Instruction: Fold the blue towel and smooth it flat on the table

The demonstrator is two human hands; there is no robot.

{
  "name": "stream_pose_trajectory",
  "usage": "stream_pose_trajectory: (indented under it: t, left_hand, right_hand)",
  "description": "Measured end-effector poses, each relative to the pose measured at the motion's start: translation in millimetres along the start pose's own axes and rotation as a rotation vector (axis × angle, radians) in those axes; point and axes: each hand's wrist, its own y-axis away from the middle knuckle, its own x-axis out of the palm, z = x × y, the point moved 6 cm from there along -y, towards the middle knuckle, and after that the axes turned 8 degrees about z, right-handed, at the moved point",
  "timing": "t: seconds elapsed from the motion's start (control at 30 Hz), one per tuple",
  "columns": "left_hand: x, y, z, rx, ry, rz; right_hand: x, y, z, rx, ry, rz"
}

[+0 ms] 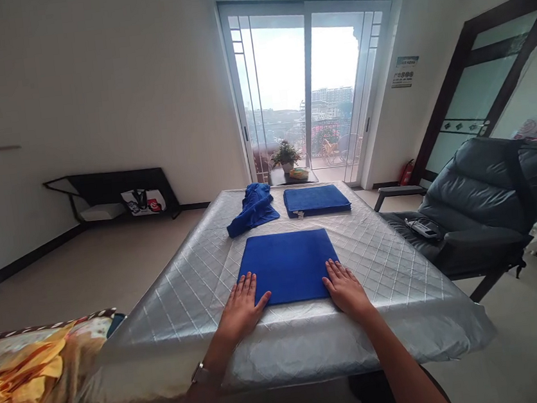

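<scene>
A blue cloth [289, 264], folded into a flat rectangle, lies on the silver quilted table cover [192, 294] in front of me. My left hand [244, 301] rests flat on its near left corner, fingers stretched forward and thumb out to the side. On the near right edge lies my right hand [346, 286], also flat with the fingers extended. Beyond it, a stack of folded blue cloths [317, 198] with a small white tag sits at the far right. A crumpled blue cloth [255, 207] lies to the left of that stack.
A dark recliner chair [472, 198] with a pale device [423, 228] on its seat stands right of the table. Yellow fabric [27, 378] is heaped at the lower left. Behind the table, a potted plant [285, 155] stands before sliding glass doors [279, 84].
</scene>
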Motion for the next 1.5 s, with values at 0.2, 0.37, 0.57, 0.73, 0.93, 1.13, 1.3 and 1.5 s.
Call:
stream_pose_trajectory:
  t: [0.2, 0.37, 0.57, 0.73, 0.93, 1.13, 1.3, 1.5]
  left_hand:
    - [-5.7, 5, -5, -0.017, 0.036, -0.031]
    - [-8.0, 7, -5, -0.016, 0.048, -0.026]
    - [-6.3, 6, -5, -0.030, 0.052, -0.036]
    - [-8.2, 7, -6, -0.033, 0.037, -0.030]
    - [-14.6, 12, -5, -0.055, -0.011, -0.063]
    - [-15.6, -2, -25, 0.009, -0.054, -0.072]
    - [-18.8, -42, -126, 0.369, 0.007, 0.008]
    - [-14.2, -91, -183, 0.430, 0.086, 0.045]
  right_hand:
    - [-2, 1, 1, -0.003, 0.003, 0.007]
    - [-3, 4, -1, 0.010, 0.019, -0.013]
    - [-19, -14, 4, 0.010, 0.045, -0.079]
    - [-18, -38, 4, 0.054, 0.027, -0.042]
    - [-8, -43, 1, 0.055, 0.001, -0.052]
    - [-10, -41, 2, 0.051, -0.041, -0.058]
    - [-10, -40, 1, 0.037, -0.028, -0.072]
    - [-7, -43, -1, 0.040, -0.001, -0.057]
